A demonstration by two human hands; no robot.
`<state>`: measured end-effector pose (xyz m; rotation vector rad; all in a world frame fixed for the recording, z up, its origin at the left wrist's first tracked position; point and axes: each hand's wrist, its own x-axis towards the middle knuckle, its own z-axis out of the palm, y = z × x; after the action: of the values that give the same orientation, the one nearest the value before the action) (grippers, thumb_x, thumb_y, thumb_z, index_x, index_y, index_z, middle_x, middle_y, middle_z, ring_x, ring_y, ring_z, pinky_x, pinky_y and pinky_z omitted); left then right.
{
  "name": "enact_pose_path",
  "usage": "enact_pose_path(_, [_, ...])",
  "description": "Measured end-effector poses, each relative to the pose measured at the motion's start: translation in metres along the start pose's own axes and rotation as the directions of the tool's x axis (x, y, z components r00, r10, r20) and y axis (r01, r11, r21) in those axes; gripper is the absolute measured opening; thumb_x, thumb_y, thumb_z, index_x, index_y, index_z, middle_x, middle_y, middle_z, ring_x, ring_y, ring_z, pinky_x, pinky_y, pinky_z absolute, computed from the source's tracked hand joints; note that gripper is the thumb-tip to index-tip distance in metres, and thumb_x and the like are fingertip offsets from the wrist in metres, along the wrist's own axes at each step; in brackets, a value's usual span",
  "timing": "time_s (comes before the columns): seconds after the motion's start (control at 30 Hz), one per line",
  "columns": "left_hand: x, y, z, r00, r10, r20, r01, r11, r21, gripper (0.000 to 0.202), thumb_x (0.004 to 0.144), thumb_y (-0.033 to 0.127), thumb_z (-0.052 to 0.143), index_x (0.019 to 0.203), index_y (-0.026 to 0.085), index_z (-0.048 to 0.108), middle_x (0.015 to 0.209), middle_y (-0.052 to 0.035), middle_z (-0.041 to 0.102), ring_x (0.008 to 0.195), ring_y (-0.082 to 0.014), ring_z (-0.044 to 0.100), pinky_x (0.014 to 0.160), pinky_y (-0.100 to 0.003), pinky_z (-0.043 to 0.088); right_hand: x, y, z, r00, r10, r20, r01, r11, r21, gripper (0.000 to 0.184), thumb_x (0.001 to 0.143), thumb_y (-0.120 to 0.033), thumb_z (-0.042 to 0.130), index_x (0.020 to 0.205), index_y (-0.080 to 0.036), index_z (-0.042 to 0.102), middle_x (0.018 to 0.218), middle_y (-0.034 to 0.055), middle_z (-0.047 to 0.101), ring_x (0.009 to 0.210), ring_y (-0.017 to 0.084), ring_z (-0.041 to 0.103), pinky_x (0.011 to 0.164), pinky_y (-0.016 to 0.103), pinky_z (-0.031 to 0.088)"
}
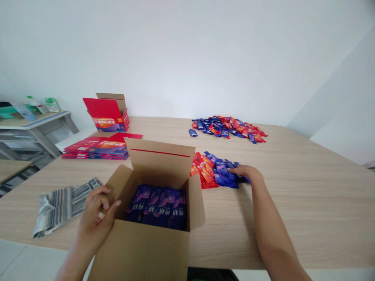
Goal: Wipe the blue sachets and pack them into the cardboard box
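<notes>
An open cardboard box [146, 249] stands at the table's front edge, with rows of dark blue sachets [159, 207] packed inside. My left hand [98, 218] is closed on the box's left flap, thumb on the inner side and fingers curled. To the right of the box, my right hand [249, 171] reaches down over a pile of blue sachets [224, 173], its fingers closed on some at the right end. Part of those fingers is hidden behind the hand. Red sachets [203, 169] lie beside the blue ones, partly behind the box's raised flap.
Farther back lies a mixed heap of red and blue sachets [228, 127]. Flattened red cartons [96, 148] are stacked at the left, before an open red box [108, 119]. A striped grey cloth [63, 205] lies left of my left hand. A side table [35, 121] holds bottles.
</notes>
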<state>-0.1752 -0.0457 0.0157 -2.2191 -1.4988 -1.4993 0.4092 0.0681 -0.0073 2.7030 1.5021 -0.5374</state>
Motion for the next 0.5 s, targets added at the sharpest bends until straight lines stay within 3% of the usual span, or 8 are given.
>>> enact_pose_path(0.1, [0.0, 0.001, 0.001, 1.0, -0.004, -0.005, 0.004, 1.0, -0.005, 0.029, 0.089, 0.029, 0.061, 0.073, 0.026, 0.038, 0.107, -0.005, 0.058, 0.101, -0.0226, 0.058, 0.084, -0.038, 0.044, -0.002, -0.004, 0.0, 0.997, 0.062, 0.034, -0.061, 0.997, -0.049, 0.036, 0.099, -0.039, 0.064, 0.129, -0.019, 0.061, 0.13, 0.0097, 0.063, 0.108, 0.024, 0.066, 0.091, 0.045, 0.057])
enact_pose_path(0.5, [-0.001, -0.001, 0.002, 1.0, -0.028, -0.011, 0.027, 0.999, -0.043, 0.029, 0.087, 0.033, 0.063, 0.072, 0.026, 0.039, 0.105, -0.0055, 0.059, 0.101, -0.024, 0.059, 0.086, -0.04, 0.045, -0.018, 0.002, -0.003, 0.985, 0.158, -0.063, -0.165, 0.98, -0.114, 0.036, 0.099, -0.039, 0.064, 0.13, -0.019, 0.061, 0.132, 0.01, 0.062, 0.11, 0.024, 0.065, 0.092, 0.046, 0.057])
